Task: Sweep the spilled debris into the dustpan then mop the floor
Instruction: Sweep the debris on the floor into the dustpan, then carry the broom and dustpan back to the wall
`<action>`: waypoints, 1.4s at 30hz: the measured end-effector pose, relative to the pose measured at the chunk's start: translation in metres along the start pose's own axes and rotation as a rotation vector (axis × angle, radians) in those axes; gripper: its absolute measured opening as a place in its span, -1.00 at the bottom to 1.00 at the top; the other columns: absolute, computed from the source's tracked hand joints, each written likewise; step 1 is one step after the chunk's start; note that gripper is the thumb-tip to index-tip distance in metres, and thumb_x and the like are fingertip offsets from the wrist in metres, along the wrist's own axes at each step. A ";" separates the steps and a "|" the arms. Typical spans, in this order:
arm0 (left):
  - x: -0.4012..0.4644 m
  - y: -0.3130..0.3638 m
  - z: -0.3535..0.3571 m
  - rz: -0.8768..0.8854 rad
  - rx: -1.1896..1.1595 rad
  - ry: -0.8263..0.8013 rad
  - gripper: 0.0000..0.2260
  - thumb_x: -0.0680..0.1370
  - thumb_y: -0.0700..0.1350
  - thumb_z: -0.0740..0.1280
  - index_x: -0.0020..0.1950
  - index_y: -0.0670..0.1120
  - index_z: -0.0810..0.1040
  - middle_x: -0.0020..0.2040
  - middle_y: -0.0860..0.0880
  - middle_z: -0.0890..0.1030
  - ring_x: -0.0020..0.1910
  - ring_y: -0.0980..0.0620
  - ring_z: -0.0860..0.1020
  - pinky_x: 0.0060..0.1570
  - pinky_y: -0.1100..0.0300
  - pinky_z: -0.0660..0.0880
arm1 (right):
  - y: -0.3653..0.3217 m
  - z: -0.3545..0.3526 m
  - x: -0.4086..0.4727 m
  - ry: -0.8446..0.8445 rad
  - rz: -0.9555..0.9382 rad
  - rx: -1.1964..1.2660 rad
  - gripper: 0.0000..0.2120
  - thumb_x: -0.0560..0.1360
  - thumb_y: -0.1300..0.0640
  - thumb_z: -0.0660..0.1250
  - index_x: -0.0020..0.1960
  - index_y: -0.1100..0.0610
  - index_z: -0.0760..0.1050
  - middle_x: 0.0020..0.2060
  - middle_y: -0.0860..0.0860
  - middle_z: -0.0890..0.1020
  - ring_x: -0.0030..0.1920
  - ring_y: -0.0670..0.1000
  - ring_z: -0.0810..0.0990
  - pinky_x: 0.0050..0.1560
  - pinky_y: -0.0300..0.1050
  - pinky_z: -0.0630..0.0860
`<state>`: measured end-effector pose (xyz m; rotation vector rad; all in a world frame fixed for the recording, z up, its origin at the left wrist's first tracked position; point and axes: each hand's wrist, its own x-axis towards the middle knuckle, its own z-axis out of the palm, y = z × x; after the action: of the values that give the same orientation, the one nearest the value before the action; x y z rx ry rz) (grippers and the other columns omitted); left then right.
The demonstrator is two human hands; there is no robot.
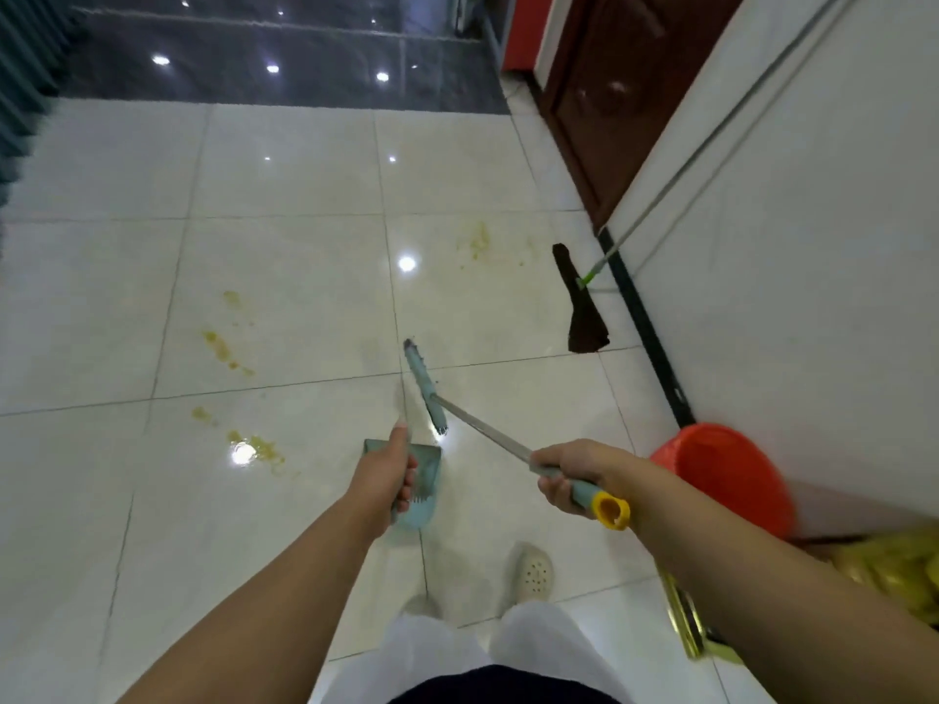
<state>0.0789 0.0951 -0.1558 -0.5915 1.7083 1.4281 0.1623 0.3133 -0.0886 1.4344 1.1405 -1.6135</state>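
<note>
Beside dustpan (424,482), broom (426,388), open tiles (284,276)

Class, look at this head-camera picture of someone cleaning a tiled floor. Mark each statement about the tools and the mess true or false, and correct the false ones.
1. The right hand grips the broom by its handle. True.
2. The left hand holds the mop. False: it holds the dustpan; the mop leans against the white wall, untouched.
3. Yellowish stains mark the floor tiles. True.
4. The bucket by the wall is blue. False: it is red-orange.
5. The broom head points away from the person. True.
</note>
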 end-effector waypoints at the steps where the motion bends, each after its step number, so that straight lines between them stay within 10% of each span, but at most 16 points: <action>1: -0.003 0.000 0.004 0.015 0.025 -0.016 -0.52 0.51 0.29 0.18 -0.31 -0.11 0.45 -0.54 -0.01 0.37 -0.56 0.06 0.29 -0.55 0.28 0.26 | 0.010 -0.007 -0.006 0.009 -0.004 0.033 -0.81 0.57 0.14 0.26 -0.12 0.24 0.37 -0.57 0.08 0.44 -0.71 -0.10 0.31 -0.71 -0.39 0.31; 42: -0.238 -0.140 0.290 1.407 1.994 -0.582 -0.59 0.49 0.36 0.11 -0.16 0.01 0.38 -0.36 0.06 0.37 -0.32 0.04 0.42 -0.42 0.19 0.26 | 0.419 -0.192 -0.191 0.480 -0.577 0.623 -0.92 0.60 0.17 0.21 0.03 0.12 0.48 -0.43 0.08 0.47 -0.58 -0.10 0.38 -0.58 -0.30 0.39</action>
<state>0.4033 0.3039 -0.0501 2.0672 1.9343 -0.1923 0.6476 0.3205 0.0289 2.1077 1.4953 -2.2305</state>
